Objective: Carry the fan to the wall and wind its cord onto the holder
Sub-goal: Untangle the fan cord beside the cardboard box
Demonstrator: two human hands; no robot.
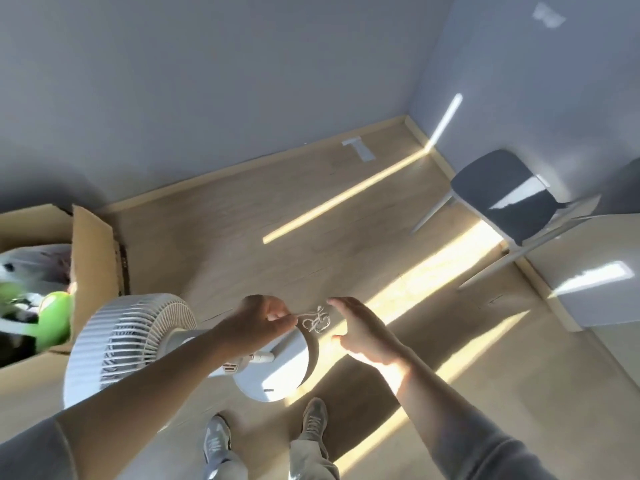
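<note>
Left grip [260, 319] on cord [313, 322], box [94, 252] cluttered

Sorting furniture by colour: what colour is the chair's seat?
The chair seat is dark grey, shown best in the head view.

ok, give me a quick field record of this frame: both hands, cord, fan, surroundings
left hand: pinches the cord above the fan's base
right hand: open, fingers straight, right beside the cord; contact unclear
cord: white, a loose tangle hanging at the left hand's pinch
fan: white, standing on the floor by the person's feet
holder: cannot make one out
surroundings: open cardboard box at left, dark chair at right, grey wall ahead
</note>
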